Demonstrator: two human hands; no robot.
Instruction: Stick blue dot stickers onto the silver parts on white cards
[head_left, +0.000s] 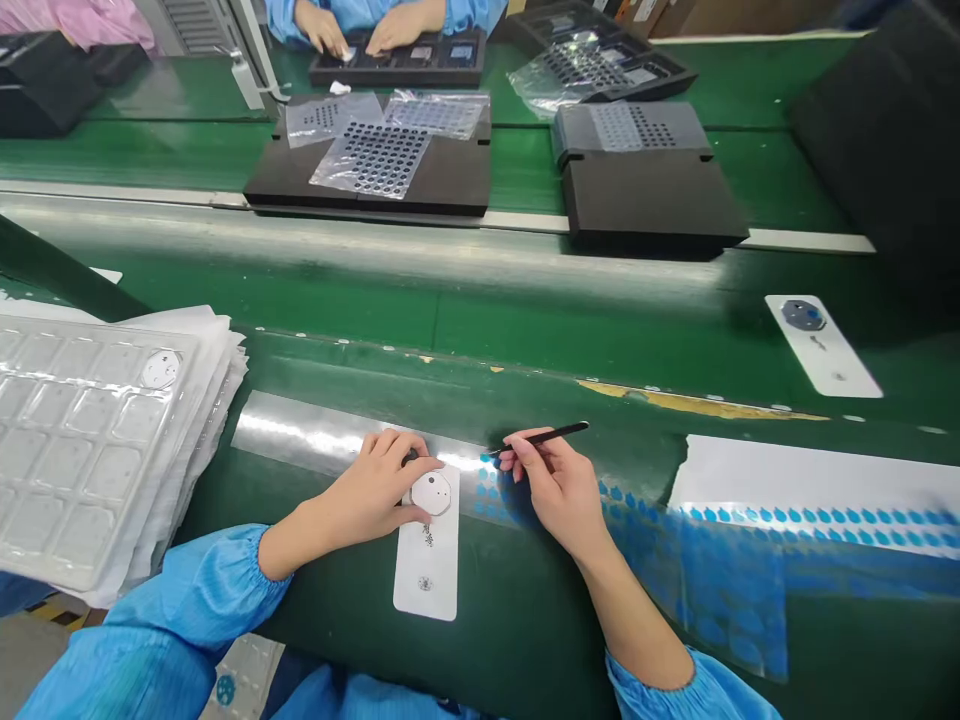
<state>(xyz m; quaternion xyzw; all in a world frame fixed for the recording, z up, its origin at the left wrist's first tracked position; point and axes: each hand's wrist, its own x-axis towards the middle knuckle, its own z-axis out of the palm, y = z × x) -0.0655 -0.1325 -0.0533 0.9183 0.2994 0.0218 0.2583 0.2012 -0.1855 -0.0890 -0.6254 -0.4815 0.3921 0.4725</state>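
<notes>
My left hand [382, 482] grips the upper left edge of a white rectangular panel [442, 550], thumb and index finger beside its round, light-coloured part. A small dark piece shows by its fingertips, too covered to name. My right hand [553, 490] holds black tweezers [561, 433] like a pen, fingers closed round them. Their tip points left and touches or hovers over the near end of a clear film strip with rows of small blue stickers [487, 490]; I cannot tell which. This film runs right, beneath my right hand and forearm.
Stacked clear trays with paper [97, 440] stand at left. Another white panel [829, 350] lies at right, above a white sheet [817, 480]. Black boxes [652, 200] and bagged dotted sheets [373, 158] sit across the bench. A co-worker's hands [405, 25] touch a black tray.
</notes>
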